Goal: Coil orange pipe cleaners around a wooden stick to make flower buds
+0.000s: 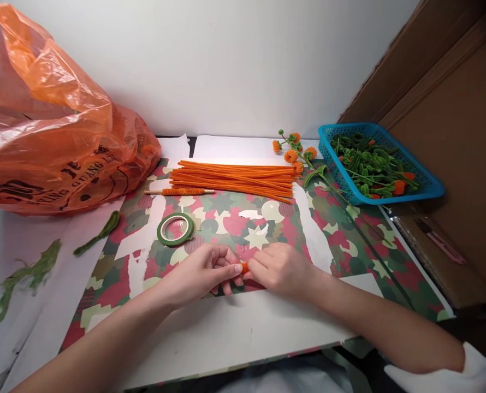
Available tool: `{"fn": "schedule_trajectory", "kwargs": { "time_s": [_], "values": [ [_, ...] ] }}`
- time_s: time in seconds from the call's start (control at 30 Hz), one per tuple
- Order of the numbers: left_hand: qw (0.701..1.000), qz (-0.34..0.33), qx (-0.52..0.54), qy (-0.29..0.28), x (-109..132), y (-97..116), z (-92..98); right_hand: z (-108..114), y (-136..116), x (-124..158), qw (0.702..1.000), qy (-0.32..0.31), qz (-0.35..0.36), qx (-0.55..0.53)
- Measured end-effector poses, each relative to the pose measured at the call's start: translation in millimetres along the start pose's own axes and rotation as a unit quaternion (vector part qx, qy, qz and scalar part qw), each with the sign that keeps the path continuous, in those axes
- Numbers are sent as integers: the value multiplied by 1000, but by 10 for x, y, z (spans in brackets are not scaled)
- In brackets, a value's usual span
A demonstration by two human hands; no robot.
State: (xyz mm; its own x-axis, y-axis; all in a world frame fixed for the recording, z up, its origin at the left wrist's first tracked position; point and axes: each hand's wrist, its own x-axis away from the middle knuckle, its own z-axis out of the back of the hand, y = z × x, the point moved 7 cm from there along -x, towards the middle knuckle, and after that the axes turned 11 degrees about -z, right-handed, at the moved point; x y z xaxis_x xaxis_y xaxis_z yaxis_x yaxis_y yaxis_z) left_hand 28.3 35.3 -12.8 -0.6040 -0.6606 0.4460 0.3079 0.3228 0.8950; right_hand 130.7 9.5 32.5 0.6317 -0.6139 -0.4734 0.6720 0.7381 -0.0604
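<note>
Between my two hands, near the front of the patterned mat, is a small orange pipe-cleaner piece (245, 267), mostly covered by fingers. My left hand (216, 267) pinches it between thumb and forefinger. My right hand (276, 266) is closed on its other side, fingers curled together. Beyond the hands lies a bundle of straight orange pipe cleaners (232, 180). Just in front of the bundle's left end is a wooden stick (153, 192) with orange pipe cleaner coiled around it. A roll of green tape (175, 229) lies flat beyond my left hand.
An orange plastic bag (63, 142) stands at the left. A blue basket (423, 188) of green and orange pieces sits at the right, beside a flower sprig (294, 155). Green leaf pieces (99, 232) lie at the left. A pink-handled cutter (443, 243) lies far right by cardboard (451, 109).
</note>
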Motion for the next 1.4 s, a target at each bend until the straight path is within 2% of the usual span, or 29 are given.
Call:
{"fn": "schedule_trajectory", "kwargs": {
  "time_s": [0.1, 0.23, 0.37, 0.47, 0.57, 0.67, 0.73, 0.8, 0.87, 0.93, 1.03, 1.1, 1.13, 1.2, 1.3, 1.4],
  "values": [
    [998, -40, -26, 37, 12, 54, 32, -1, 114, -14, 998, -14, -44, -36],
    [977, -143, -128, 97, 49, 177, 149, -3, 270, 2, 991, -27, -98, -86],
    [918, -258, -264, 146, 104, 304, 286, 17, 430, 33, 975, -9, -155, -157],
    [865, -323, -337, 184, 160, 372, 366, 34, 565, 54, 949, 5, -216, -230],
    [819, -371, -380, 216, 231, 423, 393, 3, 681, 100, 902, -3, -296, -313],
    [790, -392, -402, 244, 294, 448, 400, -118, 738, 180, 821, -52, -383, -419],
    [773, -407, -408, 265, 337, 469, 402, -190, 730, 224, 766, -78, -418, -483],
    [756, -425, -413, 277, 367, 491, 397, -217, 712, 238, 738, -87, -426, -516],
    [742, -439, -422, 281, 378, 509, 390, -206, 706, 232, 747, -86, -420, -508],
    [720, -455, -446, 276, 378, 532, 364, -188, 703, 221, 772, -87, -412, -476],
    [674, -469, -513, 250, 355, 553, 275, -126, 671, 171, 836, -74, -369, -400],
    [661, -459, -549, 225, 319, 539, 210, -47, 617, 115, 887, -39, -316, -336],
    [665, -448, -558, 213, 296, 524, 186, -13, 585, 92, 905, -21, -290, -309],
    [694, -416, -558, 186, 243, 483, 153, 21, 533, 61, 925, 0, -256, -280],
    [758, -364, -520, 151, 174, 412, 141, 29, 491, 40, 937, 8, -232, -260],
    [796, -336, -487, 131, 138, 367, 137, 33, 472, 33, 942, 11, -221, -250]
  ]
}}
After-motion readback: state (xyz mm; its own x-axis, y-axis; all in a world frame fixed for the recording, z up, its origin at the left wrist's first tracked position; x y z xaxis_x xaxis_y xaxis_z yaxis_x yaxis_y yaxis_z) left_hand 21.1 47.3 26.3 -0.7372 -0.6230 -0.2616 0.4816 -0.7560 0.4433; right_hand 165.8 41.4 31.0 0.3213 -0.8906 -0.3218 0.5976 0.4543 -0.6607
